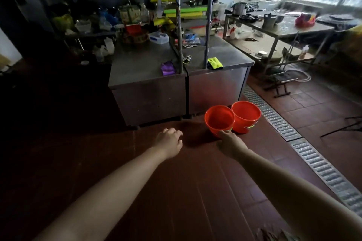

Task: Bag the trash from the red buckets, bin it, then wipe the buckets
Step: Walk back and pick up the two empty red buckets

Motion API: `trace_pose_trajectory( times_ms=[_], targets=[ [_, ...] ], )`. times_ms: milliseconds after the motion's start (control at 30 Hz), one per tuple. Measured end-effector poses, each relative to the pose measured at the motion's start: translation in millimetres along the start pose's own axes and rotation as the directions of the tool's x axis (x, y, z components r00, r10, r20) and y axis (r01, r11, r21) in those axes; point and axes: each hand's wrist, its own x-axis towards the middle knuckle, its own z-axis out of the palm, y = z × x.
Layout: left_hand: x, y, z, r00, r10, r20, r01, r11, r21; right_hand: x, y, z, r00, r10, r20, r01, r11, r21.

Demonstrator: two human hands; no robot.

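Buckets: two red buckets, upright on the tiled floor (156,191), side by side and touching at the rims, in front of the right-hand steel cabinet.
Near bucket (219,118): left of the pair, closest to the hands; inside looks bare, no trash visible.
Far bucket (246,113): right of the pair, next to the floor drain grate (278,121); yellow-green mark low on its side; inside looks bare as well.
Right hand (231,142): arm stretched forward, fingers (225,132) reaching the lower front wall of the near bucket, touching or just short of it; cannot tell whether curled round anything.
Left hand (170,141): arm stretched forward, hovering over the floor left of the near bucket, apart from it; fingers loosely curled, holding nothing.
Tabletop (141,64): steel, atop two cabinets behind the buckets; purple cloth (167,68) near the front edge, yellow-green cloth (214,63) further right, beside a shelf post.
Shelving: metal rack above the tabletop, crowded with containers and packets, too blurred to name.
Side table (305,25): right background under the windows, carrying pots and a red item.
Lighting: dim at left, bright at the windows.
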Motion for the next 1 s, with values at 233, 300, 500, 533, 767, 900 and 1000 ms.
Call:
trace_pose_trajectory(
  times_ms=[233,300,500,533,767,900,1000],
  targets=[
    [195,-10,15,0.995,0.079,0.054,-0.081,0.996,0.035,149,69,-26,0.997,0.079,-0.008,-0.079,0.997,-0.022],
    [244,-7,20,0.991,0.1,0.089,-0.103,0.995,0.02,180,88,-36,0.994,0.108,0.001,-0.108,0.994,-0.029],
    [401,10,25,0.96,0.236,0.149,-0.256,0.958,0.13,273,152,-73,0.984,0.176,-0.027,-0.177,0.982,-0.067],
    [423,17,25,0.955,0.244,0.166,-0.266,0.956,0.124,286,165,-77,0.983,0.181,-0.017,-0.182,0.981,-0.075],
    [576,76,56,0.934,0.292,0.205,-0.32,0.94,0.118,407,282,-102,0.987,0.152,0.044,-0.148,0.985,-0.088],
    [641,97,66,0.964,0.17,0.207,-0.186,0.98,0.064,473,341,-120,0.98,0.159,0.119,-0.153,0.986,-0.06],
    [685,103,71,0.973,0.136,0.185,-0.149,0.987,0.059,521,377,-129,0.983,0.04,0.182,-0.021,0.994,-0.104]
  ],
)
